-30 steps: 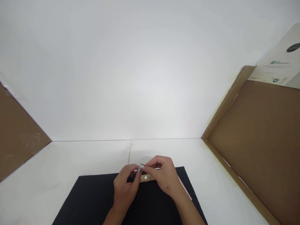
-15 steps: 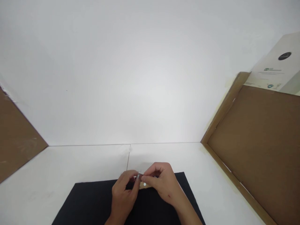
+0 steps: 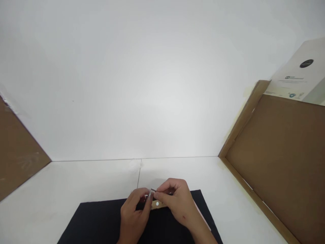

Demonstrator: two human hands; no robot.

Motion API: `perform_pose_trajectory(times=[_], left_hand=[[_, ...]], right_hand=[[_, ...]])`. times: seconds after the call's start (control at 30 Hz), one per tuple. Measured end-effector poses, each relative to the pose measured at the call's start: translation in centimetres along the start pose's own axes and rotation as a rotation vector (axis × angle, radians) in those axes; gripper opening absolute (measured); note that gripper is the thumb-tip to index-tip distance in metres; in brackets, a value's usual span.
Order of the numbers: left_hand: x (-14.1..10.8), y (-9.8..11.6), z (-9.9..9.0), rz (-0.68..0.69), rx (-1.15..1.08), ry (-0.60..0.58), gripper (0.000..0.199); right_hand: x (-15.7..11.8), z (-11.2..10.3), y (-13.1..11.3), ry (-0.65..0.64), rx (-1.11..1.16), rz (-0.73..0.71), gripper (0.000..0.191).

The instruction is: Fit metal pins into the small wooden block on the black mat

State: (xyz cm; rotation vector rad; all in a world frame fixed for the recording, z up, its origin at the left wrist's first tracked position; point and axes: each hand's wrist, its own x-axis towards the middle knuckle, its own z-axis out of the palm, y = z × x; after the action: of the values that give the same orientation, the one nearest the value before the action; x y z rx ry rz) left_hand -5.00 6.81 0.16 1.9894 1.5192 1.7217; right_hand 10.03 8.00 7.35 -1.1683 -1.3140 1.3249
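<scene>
Small metal rod point(image 3: 153, 189) held in right hand point(image 3: 177, 200)
Grip closed on rod, just beside left hand point(image 3: 134, 211), which pinches a small shiny piece point(image 3: 149, 194). Tan strip point(image 3: 160, 204) visible between them on black mat point(image 3: 99, 222).

the small rod point(image 3: 153, 190) looks metallic, the mat point(image 3: 99, 220) matt, the side panel point(image 3: 281, 152) cardboard-like.

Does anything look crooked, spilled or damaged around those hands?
Mildly: the flat black rectangular mat lies slightly askew, its far edge slanting against the base of the plain white wall. Pale yellowish patches beside the brown board at right look untidy. I see no spill.
</scene>
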Motion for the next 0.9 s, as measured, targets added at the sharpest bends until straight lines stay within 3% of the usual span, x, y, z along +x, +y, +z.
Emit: perform_pose_trajectory(times=[0.1,0.43,0.77,0.9], left_hand=[[0.07,0.07,-0.02,0.006,-0.003,-0.001,0.009],[0.3,0.28,-0.29,0.007,0.009,0.003,0.011],[0.13,0.16,-0.1,-0.001,0.002,0.004,0.009],[0.27,0.28,-0.07,0.013,-0.01,0.017,0.009]], right_hand=[[-0.03,-0.11,-0.12,-0.005,0.006,0.017,0.015],[-0.74,-0.46,-0.1,-0.198,0.001,0.036,0.011],[-0.09,0.04,-0.19,0.015,-0.006,-0.002,0.014],[-0.08,-0.08,-0.12,0.013,-0.001,0.003,0.017]])
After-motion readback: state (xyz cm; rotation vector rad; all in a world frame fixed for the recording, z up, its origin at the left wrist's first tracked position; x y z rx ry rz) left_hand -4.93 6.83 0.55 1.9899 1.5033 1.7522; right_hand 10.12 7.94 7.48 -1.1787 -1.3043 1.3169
